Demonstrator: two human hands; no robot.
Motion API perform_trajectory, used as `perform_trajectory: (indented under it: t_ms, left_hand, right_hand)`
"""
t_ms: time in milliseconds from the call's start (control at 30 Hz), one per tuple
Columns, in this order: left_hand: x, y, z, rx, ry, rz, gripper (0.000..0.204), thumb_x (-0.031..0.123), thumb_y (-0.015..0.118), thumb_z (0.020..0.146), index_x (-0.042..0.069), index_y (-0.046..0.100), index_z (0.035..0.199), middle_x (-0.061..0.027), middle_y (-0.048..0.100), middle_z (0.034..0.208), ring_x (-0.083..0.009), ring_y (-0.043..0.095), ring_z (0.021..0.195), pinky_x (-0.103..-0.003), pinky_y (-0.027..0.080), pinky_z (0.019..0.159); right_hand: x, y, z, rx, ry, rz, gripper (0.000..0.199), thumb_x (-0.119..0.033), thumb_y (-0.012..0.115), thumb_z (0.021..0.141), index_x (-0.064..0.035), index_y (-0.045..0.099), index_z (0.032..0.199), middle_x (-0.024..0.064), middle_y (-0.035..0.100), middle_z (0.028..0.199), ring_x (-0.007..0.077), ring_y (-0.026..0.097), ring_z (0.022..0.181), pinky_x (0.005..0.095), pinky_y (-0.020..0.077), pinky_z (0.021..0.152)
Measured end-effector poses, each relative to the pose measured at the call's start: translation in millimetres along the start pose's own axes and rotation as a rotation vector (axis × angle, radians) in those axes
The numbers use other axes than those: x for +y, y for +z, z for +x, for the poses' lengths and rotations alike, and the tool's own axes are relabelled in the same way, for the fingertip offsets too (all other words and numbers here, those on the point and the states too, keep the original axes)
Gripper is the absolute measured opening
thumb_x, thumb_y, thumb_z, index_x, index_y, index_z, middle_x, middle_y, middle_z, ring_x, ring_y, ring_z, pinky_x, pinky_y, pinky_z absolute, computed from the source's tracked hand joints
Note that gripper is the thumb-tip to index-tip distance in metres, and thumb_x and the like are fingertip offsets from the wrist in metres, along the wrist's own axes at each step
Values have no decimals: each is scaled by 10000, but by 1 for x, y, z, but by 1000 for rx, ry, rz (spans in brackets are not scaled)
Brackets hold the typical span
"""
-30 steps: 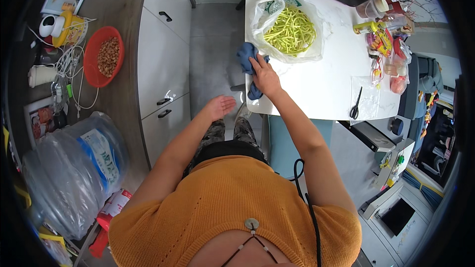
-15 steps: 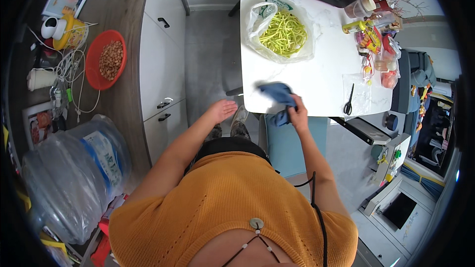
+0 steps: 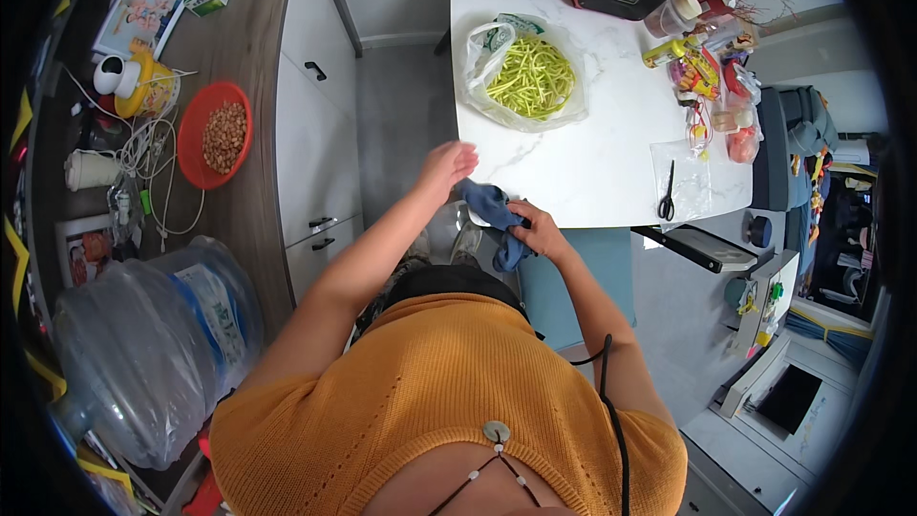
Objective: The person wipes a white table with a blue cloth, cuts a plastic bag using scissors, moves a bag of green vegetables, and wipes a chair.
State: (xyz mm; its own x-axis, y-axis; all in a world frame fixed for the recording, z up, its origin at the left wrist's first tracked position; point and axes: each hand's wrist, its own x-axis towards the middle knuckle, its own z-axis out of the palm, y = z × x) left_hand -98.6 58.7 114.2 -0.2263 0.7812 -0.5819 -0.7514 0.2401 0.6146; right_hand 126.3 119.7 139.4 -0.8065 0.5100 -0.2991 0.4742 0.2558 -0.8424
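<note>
right hand [image 3: 537, 232] has its fingers and thumb clamped on a dark blue cloth [image 3: 489, 204], right by the near left corner of the white marbled table [image 3: 611, 148]. the grip's on the cloth's right side, so most of the bunched fabric sticks out to the left of the fingers, and a loose end droops below them, past the table edge. left hand [image 3: 447, 168] is just up and left of the cloth, fingers stretched out and nothing in them. farther up the table there's a plastic bag [image 3: 475, 86] rolled open around cut green stalks [image 3: 531, 78], well apart from the grip. black scissors [image 3: 667, 196] lie off to the right, and a teal seat [image 3: 585, 291] sits below the table edge.
</note>
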Motion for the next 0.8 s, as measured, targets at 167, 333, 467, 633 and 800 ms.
perform_trajectory:
  t_ms: [167, 333, 467, 633, 800]
  left_hand:
    - [61, 76, 16, -84, 203, 33, 305, 260, 465, 841, 30, 516, 1035, -85, 546, 999, -183, 524, 943, -303, 355, 879]
    - [73, 84, 4, -104, 421, 211, 308, 254, 468, 839, 49, 515, 1063, -69, 579, 941, -154, 512, 924, -283, 303, 880]
    - [40, 29, 2, 14, 283, 194, 328, 180, 432, 831, 46, 449, 1130, -59, 606, 793, -131, 519, 878, -273, 323, 835]
    - [-11, -21, -26, 353, 69, -1, 472, 122, 459, 794, 100, 287, 1233, -92, 476, 1089, -198, 532, 914, -339, 384, 842]
    - [-84, -90, -26, 509, -88, -187, 475, 90, 469, 770, 122, 307, 1215, -97, 425, 1127, -232, 532, 934, -346, 436, 777]
  right_hand:
    - [-15, -35, -4, 140, 126, 66, 351, -26, 561, 663, -2, 530, 1012, 83, 550, 985, 162, 514, 903, 250, 392, 804]
    - [-40, -76, -12, 452, 100, 15, 339, -58, 576, 686, -7, 534, 1019, 66, 558, 937, 133, 518, 825, 241, 417, 742]
    - [-48, -86, -18, 554, 124, 259, 342, -55, 559, 742, 10, 499, 1072, 54, 546, 914, 109, 502, 817, 221, 404, 730]
    - [-38, -58, -33, 610, 197, 366, 358, -54, 561, 744, 31, 488, 1085, 55, 549, 921, 114, 508, 820, 224, 401, 743]
    - [-15, -27, -53, 568, 196, 47, 355, -75, 568, 736, -8, 502, 1078, 83, 548, 973, 149, 516, 876, 249, 404, 781]
